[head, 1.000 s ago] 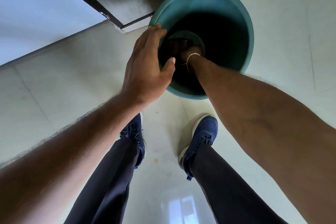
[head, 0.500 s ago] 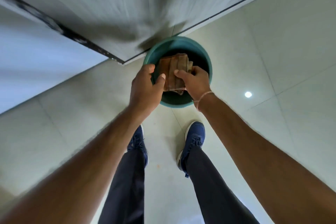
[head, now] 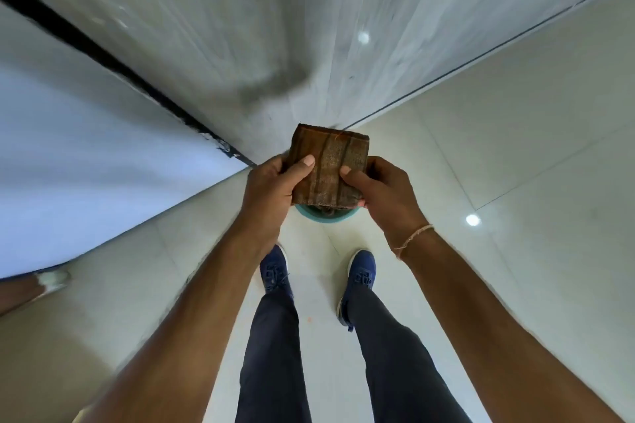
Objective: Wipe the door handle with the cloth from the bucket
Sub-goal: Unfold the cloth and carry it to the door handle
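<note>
A folded brown striped cloth [head: 328,165] is held up in front of me, above the teal bucket [head: 323,214], which shows only as a sliver of rim below the cloth. My left hand [head: 271,189] grips the cloth's left edge with the thumb on top. My right hand [head: 381,192] grips its right edge, a thread band on the wrist. The grey door [head: 275,27] rises ahead. No door handle is in view.
My two feet in blue shoes [head: 275,273] stand on the pale tiled floor [head: 515,148] just behind the bucket. A pale wall [head: 68,148] runs along the left, with a dark door edge [head: 103,58]. Another person's foot [head: 51,280] shows at the far left.
My right hand lifted the cloth out of the bucket, my left hand left the rim and took hold too. I have straightened up, so the bucket now looks far below.
</note>
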The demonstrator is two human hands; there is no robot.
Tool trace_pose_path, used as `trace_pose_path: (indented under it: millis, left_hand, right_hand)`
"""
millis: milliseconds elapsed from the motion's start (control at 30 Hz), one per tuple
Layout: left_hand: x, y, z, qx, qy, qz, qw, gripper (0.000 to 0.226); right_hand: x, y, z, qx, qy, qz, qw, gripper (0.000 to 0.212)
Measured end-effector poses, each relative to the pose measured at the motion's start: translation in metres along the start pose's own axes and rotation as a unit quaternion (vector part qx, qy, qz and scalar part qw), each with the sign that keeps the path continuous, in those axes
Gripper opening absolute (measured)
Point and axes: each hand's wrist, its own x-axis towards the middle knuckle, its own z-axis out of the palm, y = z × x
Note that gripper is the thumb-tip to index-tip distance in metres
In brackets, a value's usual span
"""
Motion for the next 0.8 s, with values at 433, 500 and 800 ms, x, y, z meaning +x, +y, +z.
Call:
trace_pose_path:
  millis: [433, 500, 800]
  left_hand:
    - [-0.219, 0.031, -0.05, -0.108, 0.243, 0.045, 0.963, 0.018]
    - [-0.244, 0.027, -0.066, -0.164, 0.261, 0.036, 0.951, 0.023]
    - [-0.352, 0.005, -0.175, -0.404, 0.209, 0.126, 0.882, 0.039]
  right_hand:
    - [-0.16, -0.084, 0.039, -0.109, -0.225, -0.041, 0.967, 0.036]
    - [-0.179, -0.088, 0.057, -0.119, -0.246, -0.047, 0.961, 0.036]
    - [-0.278, -0.096, 0.181, -0.031, -0.352, 0.051, 0.934, 0.041]
